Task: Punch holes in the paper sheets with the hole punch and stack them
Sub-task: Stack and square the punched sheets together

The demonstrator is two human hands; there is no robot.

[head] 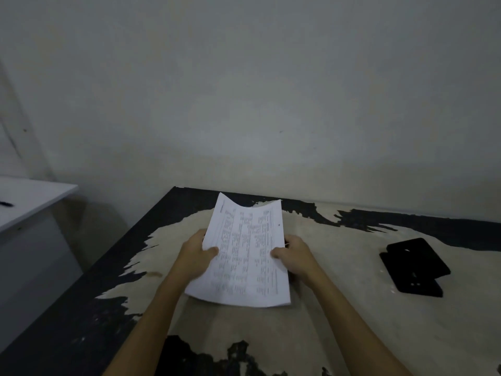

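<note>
Nearest, two bare forearms reach forward over a worn table (352,335), its black coating peeled away in ragged patches to a pale, matte underlayer. The left hand (196,256) and right hand (294,256) each pinch a side edge of the printed paper sheets (244,253), thumbs on top, fingers curled beneath; the thin white pages are held above the tabletop between the hands, sagging in the middle, far edge curling. Well to the right lies a flat, black, angular hole punch (416,267). Beyond stands a plain, dull wall (244,90).
</note>
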